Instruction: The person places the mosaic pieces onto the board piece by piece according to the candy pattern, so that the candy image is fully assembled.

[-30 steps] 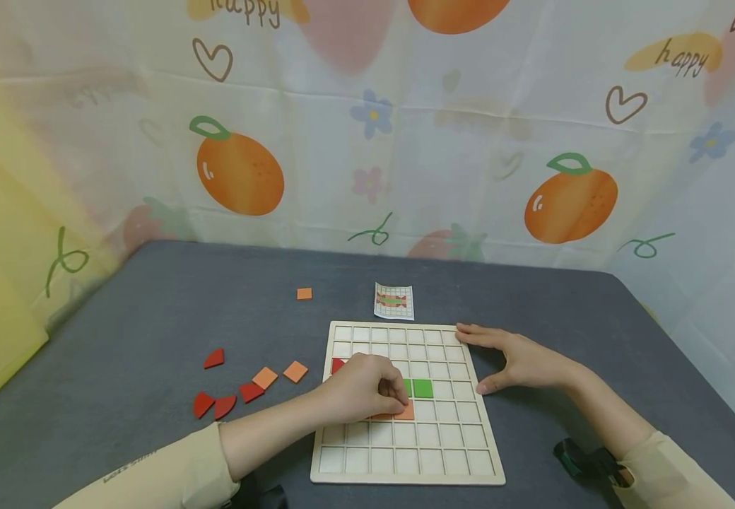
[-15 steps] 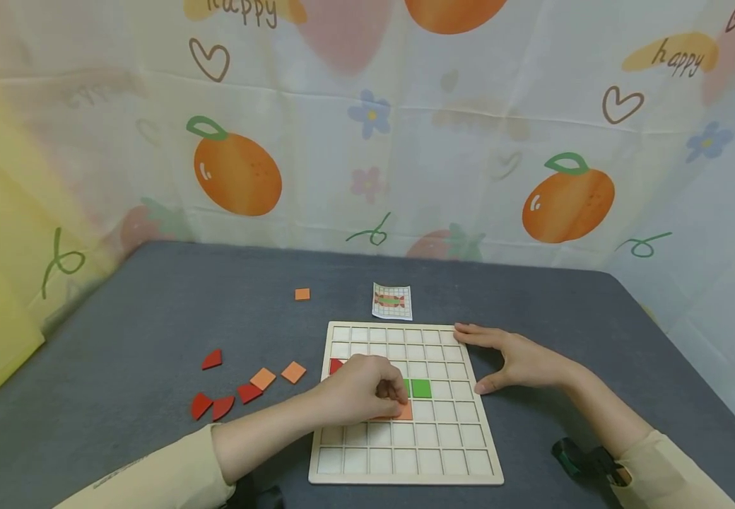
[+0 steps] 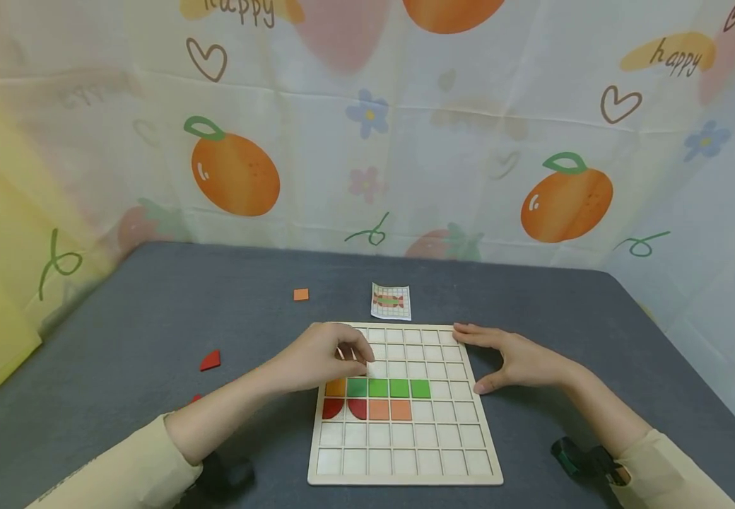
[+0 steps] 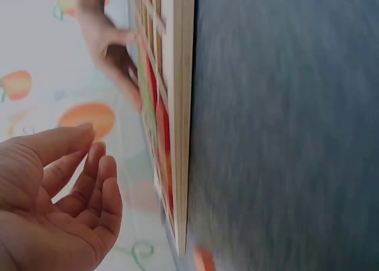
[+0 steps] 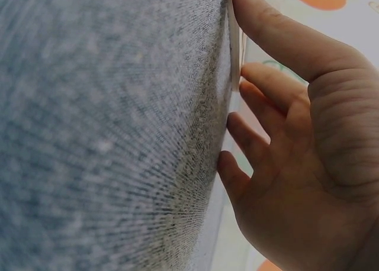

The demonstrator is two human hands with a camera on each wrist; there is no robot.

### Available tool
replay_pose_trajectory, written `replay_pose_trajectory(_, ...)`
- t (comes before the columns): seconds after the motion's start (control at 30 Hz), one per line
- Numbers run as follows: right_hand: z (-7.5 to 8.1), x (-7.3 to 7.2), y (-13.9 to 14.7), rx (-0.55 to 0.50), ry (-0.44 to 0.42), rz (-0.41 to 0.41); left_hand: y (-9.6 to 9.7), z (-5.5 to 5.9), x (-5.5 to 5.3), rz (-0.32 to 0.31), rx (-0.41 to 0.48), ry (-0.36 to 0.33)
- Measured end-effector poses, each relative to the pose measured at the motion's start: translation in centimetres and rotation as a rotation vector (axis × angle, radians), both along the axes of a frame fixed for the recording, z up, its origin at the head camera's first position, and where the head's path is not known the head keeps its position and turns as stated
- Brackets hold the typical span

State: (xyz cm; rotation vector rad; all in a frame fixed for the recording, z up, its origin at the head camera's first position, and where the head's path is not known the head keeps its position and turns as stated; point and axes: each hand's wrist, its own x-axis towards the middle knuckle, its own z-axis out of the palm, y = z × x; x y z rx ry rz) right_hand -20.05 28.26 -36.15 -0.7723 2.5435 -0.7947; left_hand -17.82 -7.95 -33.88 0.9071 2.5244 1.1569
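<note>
A pale wooden grid board (image 3: 406, 478) lies on the dark table. One row holds an orange tile (image 3: 336, 387) and several green tiles (image 3: 378, 388). The row below has two red quarter-round tiles (image 3: 333, 408) and two salmon squares (image 3: 380, 410). My left hand (image 3: 326, 357) hovers over the board's upper left, hiding some cells. In the left wrist view the left hand (image 4: 68, 203) has loosely bent fingers with nothing between them. My right hand (image 3: 520, 359) rests against the board's right edge, thumb and fingers spread along it; the right wrist view shows its fingertips at the rim.
A small pattern card (image 3: 391, 302) lies beyond the board. An orange square (image 3: 301, 294) is at the back, left of the card. A red quarter-round piece (image 3: 210, 360) lies to the left; the left forearm covers other loose pieces. A printed curtain (image 3: 316, 141) hangs behind the table.
My left hand has lifted off the row of salmon tiles and moved up and left, uncovering the green, red and salmon tiles. The right hand stays at the board's edge.
</note>
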Motion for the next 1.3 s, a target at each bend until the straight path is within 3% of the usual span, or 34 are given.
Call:
replay_pose_trajectory(0.23, -0.1, -0.1, 0.1, -0.011, -0.009, -0.001, -3.7, 0.8, -2.0, 0.041, -0.062, -0.024)
replay_pose_trajectory(0.43, -0.2, 0.0, 0.1, -0.020, -0.014, 0.005, -6.9, -0.6, -3.6, 0.001, -0.107, -0.089)
replay_pose_trajectory(0.6, -0.1, 0.0, 0.1, -0.023, -0.014, 0.006, -8.7, -1.8, -4.1, -0.060, -0.109, -0.187)
replay_pose_trajectory(0.77, -0.1, 0.0, 0.0, -0.024, -0.012, 0.006, -9.4, -1.9, -4.1, -0.095, -0.112, -0.247)
replay_pose_trajectory(0.97, 0.0, 0.0, 0.0, -0.019, -0.008, 0.006, -9.6, -1.8, -4.2, -0.132, -0.141, -0.243)
replay_pose_trajectory(1.3, 0.1, 0.0, -0.1, -0.019, -0.017, -0.002, -9.7, -2.0, -4.2, -0.138, -0.140, -0.240)
